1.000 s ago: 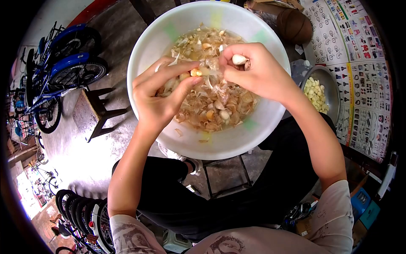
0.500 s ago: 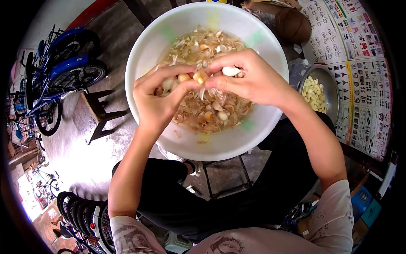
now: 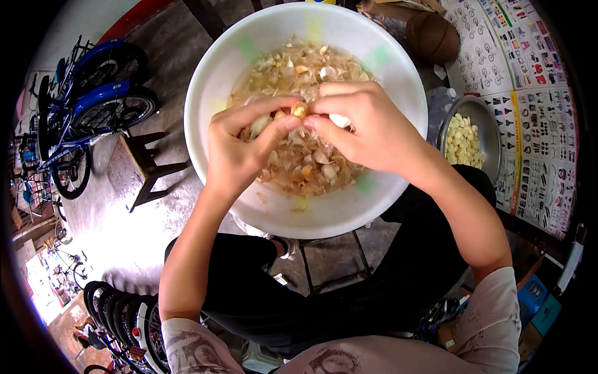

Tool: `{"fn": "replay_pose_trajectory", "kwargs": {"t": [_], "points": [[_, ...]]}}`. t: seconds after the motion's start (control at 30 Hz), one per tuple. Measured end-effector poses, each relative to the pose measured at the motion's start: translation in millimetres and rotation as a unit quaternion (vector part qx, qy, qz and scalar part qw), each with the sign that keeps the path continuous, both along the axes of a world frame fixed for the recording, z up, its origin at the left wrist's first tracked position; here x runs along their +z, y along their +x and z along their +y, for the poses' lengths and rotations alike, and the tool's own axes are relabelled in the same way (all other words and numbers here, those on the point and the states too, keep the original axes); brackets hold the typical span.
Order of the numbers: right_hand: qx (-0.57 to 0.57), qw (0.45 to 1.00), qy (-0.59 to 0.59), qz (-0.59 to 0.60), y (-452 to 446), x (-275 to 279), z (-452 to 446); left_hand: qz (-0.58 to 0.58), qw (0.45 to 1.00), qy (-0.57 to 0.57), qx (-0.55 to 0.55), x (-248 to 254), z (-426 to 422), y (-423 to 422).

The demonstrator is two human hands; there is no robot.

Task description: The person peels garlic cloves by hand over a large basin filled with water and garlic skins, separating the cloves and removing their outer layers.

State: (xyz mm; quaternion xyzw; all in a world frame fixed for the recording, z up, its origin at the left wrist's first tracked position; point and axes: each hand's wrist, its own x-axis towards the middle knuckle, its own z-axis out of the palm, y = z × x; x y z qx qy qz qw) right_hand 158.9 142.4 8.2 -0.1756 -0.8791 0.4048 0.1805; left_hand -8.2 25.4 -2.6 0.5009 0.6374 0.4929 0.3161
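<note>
A yellowish-brown garlic clove (image 3: 299,110) is pinched between the fingertips of my left hand (image 3: 240,140), with my right hand's fingertips touching its other side. More cloves sit in the curl of my left fingers. My right hand (image 3: 374,128) is closed, and a white peeled clove (image 3: 340,120) shows between its fingers and palm. Both hands are over a large white basin (image 3: 215,68). Loose garlic skins (image 3: 311,163) and some cloves float in the water inside it.
A metal bowl (image 3: 492,140) of peeled cloves (image 3: 462,140) stands at the right, beside a printed poster sheet (image 3: 542,124). Behind it lies a brown ball (image 3: 432,37). A wooden stool (image 3: 146,159) and blue bicycles (image 3: 103,93) are at the left.
My right hand has turned with its knuckles more upward and shifted slightly towards the left. My left hand has moved a little right, and the pinched clove has risen slightly.
</note>
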Motion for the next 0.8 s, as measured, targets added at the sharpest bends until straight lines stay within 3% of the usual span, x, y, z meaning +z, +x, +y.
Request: {"fn": "replay_pose_trajectory", "kwargs": {"t": [0.17, 0.27, 0.33, 0.8], "points": [[0.013, 0.996, 0.088, -0.008, 1.2, -3.6, 0.1, 0.035, 0.999, 0.005, -0.007, 0.2, 1.9, 0.5], [-0.023, 0.991, 0.127, 0.038, -0.5, -4.9, -1.9, -0.045, 0.995, -0.083, 0.027, 0.3, 0.8, 0.8], [-0.025, 0.987, 0.135, 0.082, -1.6, -2.7, -2.5, -0.007, 0.999, -0.025, 0.027, -5.4, 0.5, 0.8], [0.010, 0.969, 0.239, 0.068, -0.6, -6.2, -2.1, 0.082, 0.997, -0.009, -0.005, 0.3, 0.3, 0.5]]}}
